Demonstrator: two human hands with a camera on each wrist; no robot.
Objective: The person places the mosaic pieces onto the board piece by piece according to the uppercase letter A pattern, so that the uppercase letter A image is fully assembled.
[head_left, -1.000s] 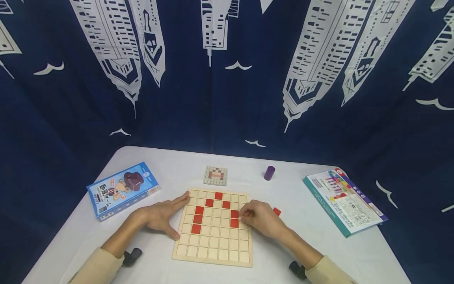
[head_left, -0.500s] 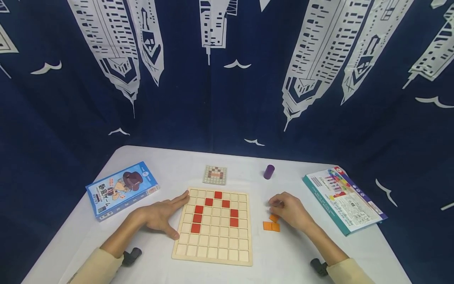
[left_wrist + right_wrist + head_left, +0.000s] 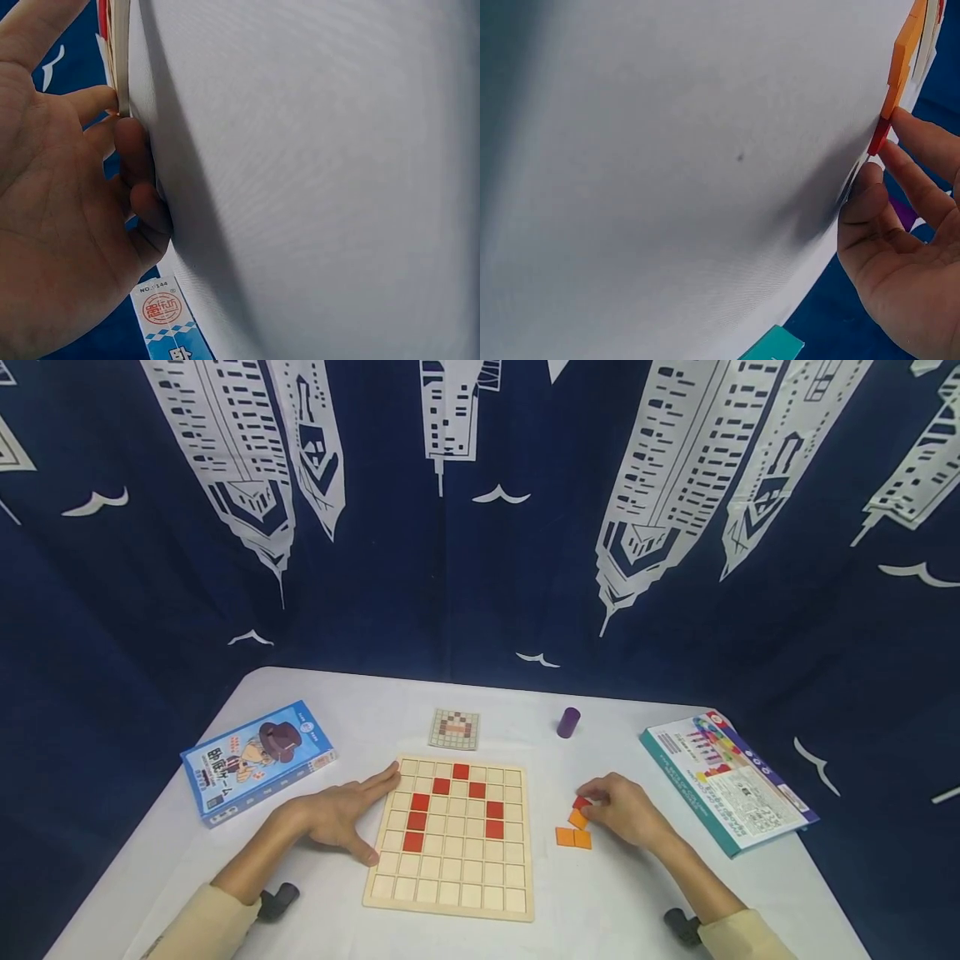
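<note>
My left hand (image 3: pixel 337 817) is spread at the left edge of a pale wooden grid board (image 3: pixel 450 881), with thumb and fingertips on its rim. In the left wrist view, fingers of the left hand (image 3: pixel 60 195) meet the board's side. The board carries several red square tiles (image 3: pixel 417 820) in an arch. To its right, my right hand (image 3: pixel 622 810) pinches a loose red tile (image 3: pixel 581 803) on the table. In the right wrist view this red tile (image 3: pixel 880 136) sits between the fingertips, next to orange tiles (image 3: pixel 904 49). Three orange tiles (image 3: pixel 573 837) lie just in front of it.
A small pattern card (image 3: pixel 454 730) lies behind the board, with a purple cylinder (image 3: pixel 568 722) to its right. A blue box (image 3: pixel 258 760) stands at the left; a teal-edged white box (image 3: pixel 727 781) is at the right. Dark blue printed cloth (image 3: pixel 390 610) hangs behind the table.
My right hand has moved from the board's right side to the loose tiles, uncovering the orange ones, and now pinches a red tile. The left hand stays in place.
</note>
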